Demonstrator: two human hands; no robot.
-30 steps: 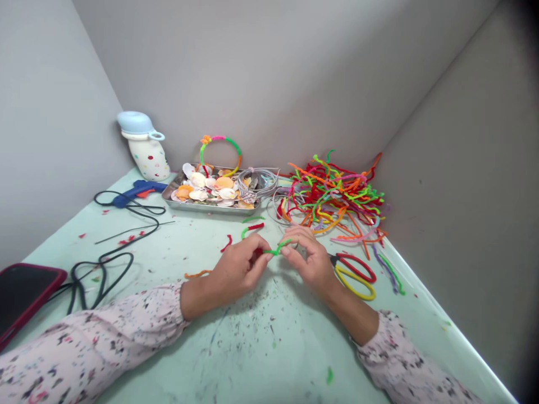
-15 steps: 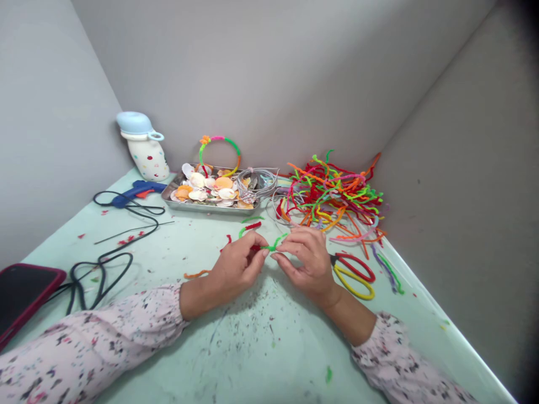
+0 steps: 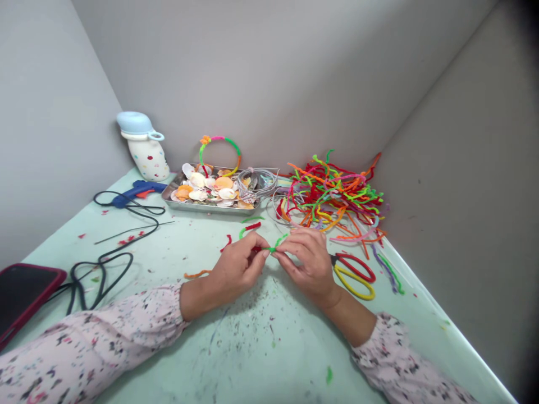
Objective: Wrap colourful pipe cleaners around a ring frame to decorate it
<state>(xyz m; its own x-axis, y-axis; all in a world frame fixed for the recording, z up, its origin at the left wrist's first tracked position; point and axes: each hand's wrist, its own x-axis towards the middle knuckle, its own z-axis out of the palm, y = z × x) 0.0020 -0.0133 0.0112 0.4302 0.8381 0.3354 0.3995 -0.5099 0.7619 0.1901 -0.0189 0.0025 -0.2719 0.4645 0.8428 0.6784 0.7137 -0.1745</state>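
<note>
- Green pipe cleaner [image 3: 275, 243]: we hold this short piece in the air above the bench [image 3: 269, 359], between our hands, with its long axis running roughly crosswise and rising slightly to the right.
- Left hand [image 3: 234, 274]: its fingers close narrowly on the left end, where a bit of red pipe cleaner [image 3: 255, 249] shows against the green. We cannot tell how the two pieces join.
- Right hand [image 3: 305, 264]: its thumb and fingers pinch narrowly near the right end, and the tip pokes up just past them. Neither hand is clearly nearer; the piece bridges both.
- Steel tray [image 3: 197, 206]: it lies ahead of our hands, holding scallop shells [image 3: 210, 188] and a coil of grey wire [image 3: 256, 182]. A multicoloured pipe-cleaner ring [image 3: 219, 147] stands at its far edge.
- Heap of pipe cleaners [image 3: 332, 193]: this tangle of red, orange, green and yellow lies ahead of our right hand, with red-and-yellow-handled scissors [image 3: 353, 275] just beside that hand.
- Short pipe-cleaner pieces: a green-and-red one [image 3: 248, 229] lies just ahead of our left hand, and an orange one [image 3: 197, 274] lies just beside it.
- Further left: we see a blue hot glue gun [image 3: 138, 192], its black cord [image 3: 126, 224], a polka-dot ceramic jar [image 3: 147, 159] and a phone in a red case [image 3: 25, 297].
</note>
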